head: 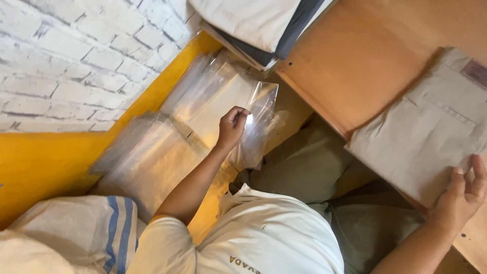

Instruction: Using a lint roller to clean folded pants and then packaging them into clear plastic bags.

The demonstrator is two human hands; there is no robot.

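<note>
Clear plastic bag [258, 109] pinched in left hand [232, 127], lifted off the bag stacks [152, 152] by the yellow wall. Right hand [461, 195] lies flat, fingers spread, on folded beige trousers [421, 132] on wooden table [355, 56]. Folded garments pile [258, 25] farther back.

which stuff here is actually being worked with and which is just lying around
In use:
- clear plastic bag, pinched by the left hand
- folded beige garment, under the right hand
- stacks of clear bags

Lying about:
- pile of folded fabric
- striped sack
</note>
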